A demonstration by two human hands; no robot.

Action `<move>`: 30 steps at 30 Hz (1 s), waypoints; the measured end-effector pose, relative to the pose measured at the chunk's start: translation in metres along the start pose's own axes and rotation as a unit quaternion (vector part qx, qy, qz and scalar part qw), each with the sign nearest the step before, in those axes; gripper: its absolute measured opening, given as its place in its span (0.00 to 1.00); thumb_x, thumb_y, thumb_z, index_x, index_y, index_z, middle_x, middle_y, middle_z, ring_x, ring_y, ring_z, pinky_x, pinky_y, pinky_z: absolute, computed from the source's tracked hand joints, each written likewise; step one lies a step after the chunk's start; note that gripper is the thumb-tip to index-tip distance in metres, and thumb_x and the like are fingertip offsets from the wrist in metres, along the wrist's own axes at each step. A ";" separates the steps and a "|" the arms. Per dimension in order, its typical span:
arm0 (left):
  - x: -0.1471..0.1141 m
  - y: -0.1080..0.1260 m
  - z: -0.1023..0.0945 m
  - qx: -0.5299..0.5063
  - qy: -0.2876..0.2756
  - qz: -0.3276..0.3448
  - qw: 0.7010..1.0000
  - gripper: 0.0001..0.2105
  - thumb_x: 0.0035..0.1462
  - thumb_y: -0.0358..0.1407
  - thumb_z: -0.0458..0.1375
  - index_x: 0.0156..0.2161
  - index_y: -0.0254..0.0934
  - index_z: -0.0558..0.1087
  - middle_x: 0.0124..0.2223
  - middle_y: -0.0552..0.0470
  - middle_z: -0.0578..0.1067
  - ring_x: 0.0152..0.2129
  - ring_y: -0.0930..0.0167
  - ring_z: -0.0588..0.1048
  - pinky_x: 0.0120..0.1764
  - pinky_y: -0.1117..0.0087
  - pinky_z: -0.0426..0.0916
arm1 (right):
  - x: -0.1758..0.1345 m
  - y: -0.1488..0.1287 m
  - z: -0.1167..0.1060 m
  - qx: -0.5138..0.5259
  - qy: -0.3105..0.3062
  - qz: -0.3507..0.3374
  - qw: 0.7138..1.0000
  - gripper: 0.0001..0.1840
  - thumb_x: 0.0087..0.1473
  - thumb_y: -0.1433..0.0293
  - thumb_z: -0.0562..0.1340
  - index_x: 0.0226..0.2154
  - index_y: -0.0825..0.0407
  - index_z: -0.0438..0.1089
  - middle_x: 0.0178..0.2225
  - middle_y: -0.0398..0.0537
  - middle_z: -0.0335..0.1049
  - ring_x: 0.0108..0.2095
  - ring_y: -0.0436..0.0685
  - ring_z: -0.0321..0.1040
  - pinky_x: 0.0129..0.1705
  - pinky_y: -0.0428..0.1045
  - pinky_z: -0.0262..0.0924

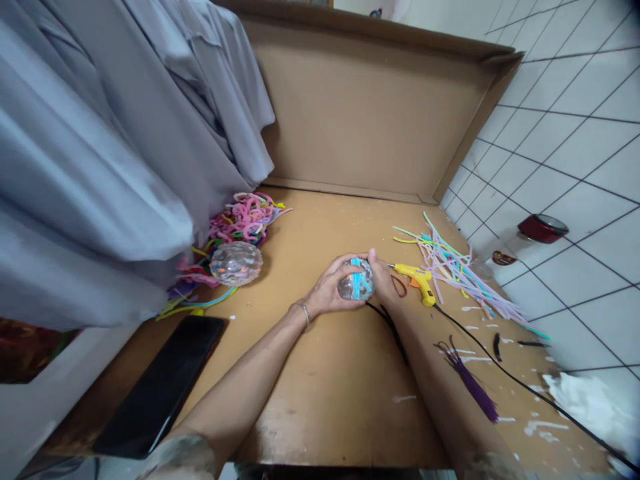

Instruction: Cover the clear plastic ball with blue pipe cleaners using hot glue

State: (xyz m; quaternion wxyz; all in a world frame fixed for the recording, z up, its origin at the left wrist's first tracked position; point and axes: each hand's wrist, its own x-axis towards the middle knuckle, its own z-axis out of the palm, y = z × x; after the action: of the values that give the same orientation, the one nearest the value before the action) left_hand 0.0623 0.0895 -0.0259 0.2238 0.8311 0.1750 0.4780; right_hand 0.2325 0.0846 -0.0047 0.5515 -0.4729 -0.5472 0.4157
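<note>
A clear round ball (pixel 346 288) with blue strips across its top sits between my two hands at the middle of the table. My left hand (pixel 330 287) wraps its left side, the thumb lying over the top near the strips. Against the ball's right side rests my right hand (pixel 383 277), its fingers mostly hidden behind the ball. Just right of that hand lies a yellow glue gun (pixel 417 279), its nozzle pointing toward the hand. A reddish-brown loop (pixel 400 287) is beside the gun's tip.
At left, another clear ball (pixel 237 263) sits by a heap of colourful pipe cleaners (pixel 245 220), near a black phone (pixel 163 387). Right are loose pipe cleaners (pixel 450 263), a red-lidded jar (pixel 543 228), a purple tassel (pixel 473 383) and a black cord (pixel 505 365). A cardboard panel (pixel 355 110) stands behind.
</note>
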 end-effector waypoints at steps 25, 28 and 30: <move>-0.001 0.001 -0.004 -0.031 0.007 -0.064 0.997 0.31 0.42 0.43 0.73 0.53 0.40 0.71 0.62 0.39 0.61 0.63 0.54 0.62 0.62 0.47 0.60 | -0.012 -0.011 0.010 0.100 0.026 -0.059 0.993 0.22 0.53 0.47 0.63 0.29 0.48 0.76 0.37 0.48 0.78 0.42 0.59 0.73 0.48 0.54 0.65; 0.000 0.002 -0.006 -0.043 0.001 -0.073 0.996 0.32 0.43 0.42 0.73 0.54 0.40 0.71 0.61 0.39 0.63 0.61 0.56 0.64 0.62 0.48 0.62 | -0.012 -0.010 0.010 0.101 0.023 -0.047 0.994 0.23 0.52 0.46 0.63 0.29 0.48 0.76 0.38 0.48 0.78 0.42 0.60 0.73 0.48 0.55 0.66; 0.000 0.002 -0.006 -0.051 0.002 -0.078 0.996 0.31 0.44 0.42 0.72 0.54 0.40 0.71 0.61 0.39 0.63 0.61 0.56 0.65 0.61 0.48 0.62 | -0.012 -0.010 0.010 0.105 0.021 -0.043 0.993 0.23 0.51 0.46 0.63 0.30 0.48 0.76 0.38 0.48 0.78 0.42 0.60 0.73 0.48 0.55 0.66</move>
State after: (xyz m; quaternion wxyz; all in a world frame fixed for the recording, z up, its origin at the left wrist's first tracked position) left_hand 0.0568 0.0893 -0.0221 0.3019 0.8017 0.2149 0.4690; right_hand 0.2216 0.0719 0.0019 0.6271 -0.3968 -0.5086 0.4366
